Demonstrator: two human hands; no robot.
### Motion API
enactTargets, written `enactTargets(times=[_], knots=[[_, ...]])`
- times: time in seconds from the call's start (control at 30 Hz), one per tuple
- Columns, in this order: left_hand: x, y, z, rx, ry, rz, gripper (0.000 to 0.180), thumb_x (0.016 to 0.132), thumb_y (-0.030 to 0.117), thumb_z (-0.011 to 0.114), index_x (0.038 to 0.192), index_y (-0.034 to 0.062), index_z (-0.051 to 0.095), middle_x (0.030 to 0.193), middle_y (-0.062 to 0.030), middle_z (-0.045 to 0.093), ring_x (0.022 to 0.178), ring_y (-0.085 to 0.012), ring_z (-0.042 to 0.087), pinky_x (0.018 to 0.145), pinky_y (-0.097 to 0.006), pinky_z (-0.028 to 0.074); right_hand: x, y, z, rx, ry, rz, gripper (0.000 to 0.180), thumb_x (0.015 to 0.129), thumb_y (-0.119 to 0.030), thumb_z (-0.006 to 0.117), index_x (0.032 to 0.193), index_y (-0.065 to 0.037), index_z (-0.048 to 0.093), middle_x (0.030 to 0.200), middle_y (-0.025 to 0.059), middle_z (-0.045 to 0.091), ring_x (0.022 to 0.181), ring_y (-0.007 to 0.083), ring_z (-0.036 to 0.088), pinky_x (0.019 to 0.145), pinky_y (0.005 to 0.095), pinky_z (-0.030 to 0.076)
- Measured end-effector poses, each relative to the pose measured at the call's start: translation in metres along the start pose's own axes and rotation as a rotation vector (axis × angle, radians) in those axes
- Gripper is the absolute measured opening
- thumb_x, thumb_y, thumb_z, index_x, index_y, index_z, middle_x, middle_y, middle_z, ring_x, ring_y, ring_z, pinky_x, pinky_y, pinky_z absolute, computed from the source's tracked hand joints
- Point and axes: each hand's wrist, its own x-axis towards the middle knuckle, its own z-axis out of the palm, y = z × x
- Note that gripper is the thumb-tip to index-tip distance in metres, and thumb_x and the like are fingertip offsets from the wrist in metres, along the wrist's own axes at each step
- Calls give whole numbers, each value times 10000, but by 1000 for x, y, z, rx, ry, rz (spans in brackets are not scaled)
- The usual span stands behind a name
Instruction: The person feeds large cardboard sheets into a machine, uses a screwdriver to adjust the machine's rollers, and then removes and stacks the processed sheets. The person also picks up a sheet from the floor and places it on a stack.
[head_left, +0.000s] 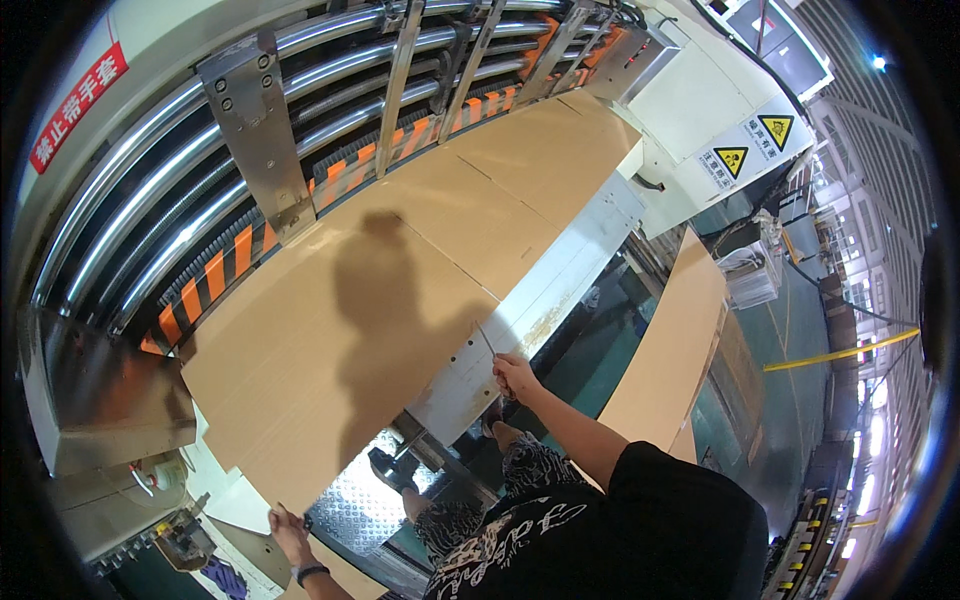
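Note:
A large brown corrugated cardboard sheet lies on the machine's feed table, with slots and crease lines across it. My left hand is closed at the sheet's near-left corner, its fingers pinching the edge. To the right, my right hand is closed around a thin, stick-like thing whose far end reaches over the sheet's near edge, close to a slot. I cannot make out exactly what that thin thing is. My shadow falls across the middle of the sheet.
Steel rollers and orange-black striped guards run along the far side, with metal brackets above the sheet. A white metal ledge borders it. More cardboard stands at right, beside a yellow bar.

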Motion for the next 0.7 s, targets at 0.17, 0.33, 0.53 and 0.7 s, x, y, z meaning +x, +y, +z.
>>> enactTargets(times=[0.17, 0.33, 0.53, 0.7], knots=[[70, 23, 9, -89, 16, 17, 242, 879, 232, 571, 698, 174, 422, 550, 84, 371, 502, -45, 343, 556, -242, 353, -7, 16, -2, -119, 46, -48, 288, 861, -194, 539, 1087, -15, 541, 621, 4, 456, 413, 85, 390, 334, 231, 314], [165, -17, -34, -41, 103, -160, 239, 854, 267, 585, 989, 100, 480, 936, -64, 544, 822, -216, 539, 729, -328, 486, -18, 8, 5, -181, -93, 11, 271, 873, -209, 535, 1051, -5, 548, 621, 6, 467, 406, 79, 381, 335, 230, 301], [216, -84, -71, 85, 8, 22, 82, 813, 161, 531, 821, 82, 553, 720, -51, 586, 644, -160, 540, 556, -301, 446, -39, 17, 20, -128, -82, 56, 289, 864, -181, 536, 1121, -49, 530, 569, -9, 398, 424, 86, 348, 359, 229, 260], [213, -98, -27, 835, 420, 225, 279, 819, 213, 548, 1038, 56, 618, 933, -194, 614, 783, -331, 594, 719, -397, 486, -46, 44, 10, -202, -116, 10, 409, 902, -155, 477, 1281, -22, 401, 702, 36, 496, 488, 113, 430, 375, 262, 332]])
